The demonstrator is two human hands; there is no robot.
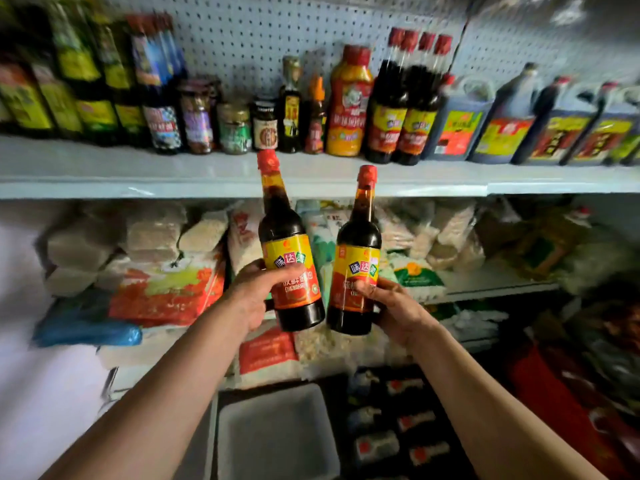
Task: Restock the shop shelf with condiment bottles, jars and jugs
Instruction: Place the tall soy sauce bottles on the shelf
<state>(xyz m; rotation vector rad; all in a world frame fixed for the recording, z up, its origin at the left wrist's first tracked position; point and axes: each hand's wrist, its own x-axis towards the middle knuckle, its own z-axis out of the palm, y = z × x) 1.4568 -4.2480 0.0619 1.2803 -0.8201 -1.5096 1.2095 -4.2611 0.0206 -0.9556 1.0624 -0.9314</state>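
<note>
left grip (pixel 254 294): curled round glossy dark glass bottle (pixel 289 247) | right grip (pixel 393 306): clasps matching bottle (pixel 356 258) | red caps above grips, white shelf (pixel 138 174) beyond

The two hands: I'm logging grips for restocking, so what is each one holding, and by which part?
The left hand grips one dark sauce bottle around its labelled lower body; the right hand grips a second matching bottle there too.

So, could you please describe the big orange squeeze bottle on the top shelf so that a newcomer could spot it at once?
Start at the white top shelf against the pegboard wall. Just right of the middle, before the tall dark soy bottles, stands the orange squeeze bottle. It alone has an opaque orange-yellow body with a wide red cap; its neighbours are dark bottles.
</note>
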